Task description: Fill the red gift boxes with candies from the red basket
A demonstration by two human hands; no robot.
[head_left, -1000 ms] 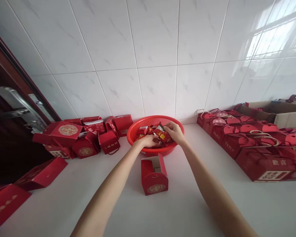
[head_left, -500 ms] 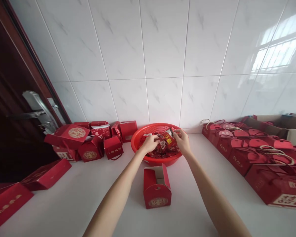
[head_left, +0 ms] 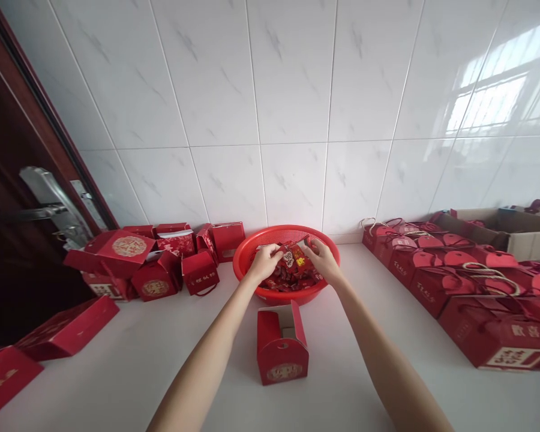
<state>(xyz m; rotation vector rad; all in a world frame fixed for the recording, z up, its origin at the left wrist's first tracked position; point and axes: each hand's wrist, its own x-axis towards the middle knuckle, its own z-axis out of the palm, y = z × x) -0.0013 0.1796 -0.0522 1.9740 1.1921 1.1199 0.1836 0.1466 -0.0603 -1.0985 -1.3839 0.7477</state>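
A red plastic basket [head_left: 240, 255] stands against the wall, with many small red packets [head_left: 292, 282] inside. Over its left part my left hand [head_left: 266, 262] pinches a red packet with a pale heart-shaped mark [head_left: 288, 259]. On the right side of the basket my right hand [head_left: 321, 259] is closed on a red packet with a yellow mark [head_left: 300, 261]. The two packets are close together between the hands. In front of the basket an open red box [head_left: 282, 360] stands upright on the white table, its top flaps raised.
Several red boxes [head_left: 155, 282] are grouped at the left, near a dark door [head_left: 9, 252] with a metal handle. Rows of red boxes with cord handles [head_left: 499, 336] and a cardboard box [head_left: 533, 245] stand at the right.
My hands have drawn slightly closer together over the basket, bringing the packets next to each other. The whole view has shifted a little, so things appear farther left.
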